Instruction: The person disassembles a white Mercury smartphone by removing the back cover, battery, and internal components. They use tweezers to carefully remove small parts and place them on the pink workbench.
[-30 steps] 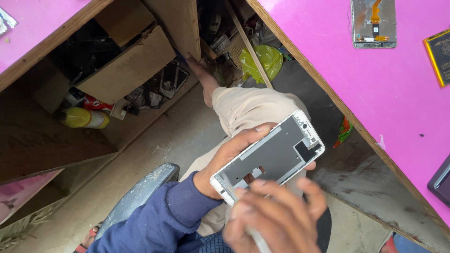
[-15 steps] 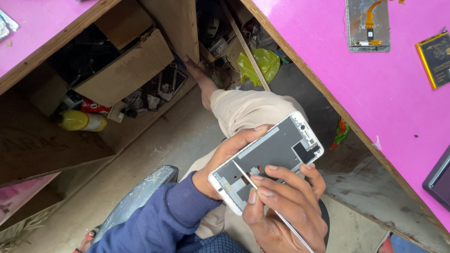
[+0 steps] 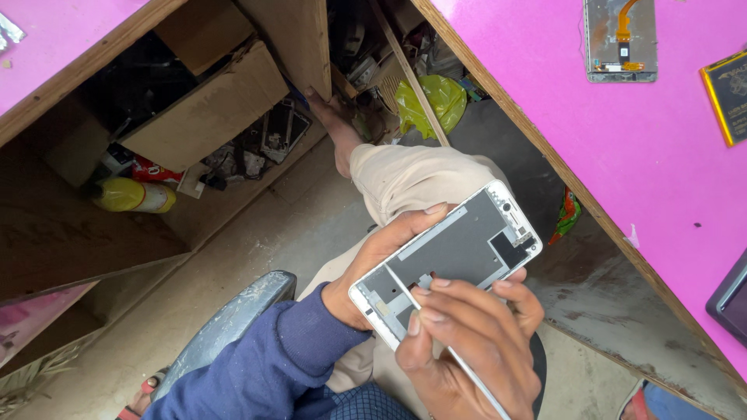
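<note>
My left hand (image 3: 373, 260) grips an opened white phone frame (image 3: 459, 249) by its long edge, holding it over my lap with the grey inner side up. My right hand (image 3: 467, 342) is closed around a thin metal tool (image 3: 475, 377) like tweezers, whose tip rests on the frame's lower inner part. A blue sleeve covers my left forearm. Beige trousers and a bare foot show behind the phone.
A pink worktop (image 3: 654, 140) on the right carries a phone panel with an orange flex cable (image 3: 620, 39), a battery (image 3: 727, 93) and a dark device (image 3: 731, 299). Under the bench lie cardboard boxes (image 3: 206, 109), a yellow bottle (image 3: 132, 196), a green bag (image 3: 432, 101) and clutter.
My right hand has shifted on the phone frame and brought the thin tool's tip onto its lower inner part. The left hand keeps its hold.
</note>
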